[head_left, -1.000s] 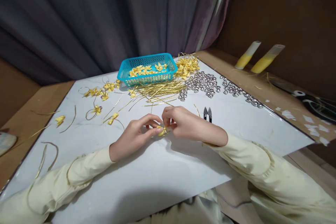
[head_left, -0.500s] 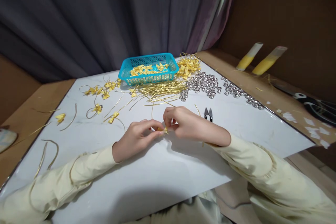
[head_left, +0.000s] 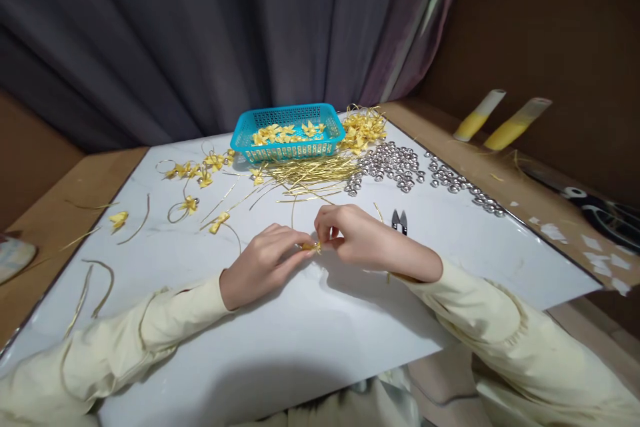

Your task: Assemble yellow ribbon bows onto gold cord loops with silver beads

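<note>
Ribbon piece (head_left: 311,247) is being pinched by closed left fingers (head_left: 299,238), in front of basket (head_left: 239,139); curled right fingers (head_left: 323,224) are being held beside it, grip unclear; steadiness is being called for.

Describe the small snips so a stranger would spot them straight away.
On the white board, find the silvery pieces. Between them and the right forearm lie the snips: two dark pointed blades, unlike the thin gold cord nearby.

Two hands (head_left: 265,263), one basket (head_left: 242,136), two tubes (head_left: 473,125)
</note>
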`<state>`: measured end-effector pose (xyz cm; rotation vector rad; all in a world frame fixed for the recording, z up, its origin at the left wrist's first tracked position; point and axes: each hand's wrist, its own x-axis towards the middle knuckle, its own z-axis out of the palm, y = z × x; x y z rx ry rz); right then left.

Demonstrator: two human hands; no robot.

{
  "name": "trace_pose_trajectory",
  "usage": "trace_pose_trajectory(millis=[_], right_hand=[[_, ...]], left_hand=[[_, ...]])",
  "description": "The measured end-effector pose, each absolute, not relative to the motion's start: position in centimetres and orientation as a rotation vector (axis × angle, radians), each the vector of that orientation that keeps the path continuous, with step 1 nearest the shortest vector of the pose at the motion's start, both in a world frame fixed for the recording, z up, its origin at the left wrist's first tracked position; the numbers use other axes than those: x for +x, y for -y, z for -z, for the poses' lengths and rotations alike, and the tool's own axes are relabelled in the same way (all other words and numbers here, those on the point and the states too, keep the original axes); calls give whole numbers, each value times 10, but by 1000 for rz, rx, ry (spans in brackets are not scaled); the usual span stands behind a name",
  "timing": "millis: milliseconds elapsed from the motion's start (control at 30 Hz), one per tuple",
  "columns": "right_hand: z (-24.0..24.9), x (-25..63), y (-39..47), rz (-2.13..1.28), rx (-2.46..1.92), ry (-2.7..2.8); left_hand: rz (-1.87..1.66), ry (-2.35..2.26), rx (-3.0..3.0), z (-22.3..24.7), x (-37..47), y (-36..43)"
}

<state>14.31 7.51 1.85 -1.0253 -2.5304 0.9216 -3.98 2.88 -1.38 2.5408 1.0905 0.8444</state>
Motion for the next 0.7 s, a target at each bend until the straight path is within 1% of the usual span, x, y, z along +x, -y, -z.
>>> trace_pose_trajectory(millis=[333, 567, 700], right_hand=[[-11, 136, -78, -1083, -1145, 2519], [-4, 137, -77, -1016, -1069, 2526], [2, 139, -77, -927, -984, 2545]], left_hand=[[-809, -1134, 2385, 28, -41, -31], [-786, -1205, 1993, 26, -38, -31], [-795, -1165, 1759, 27, -37, -33]])
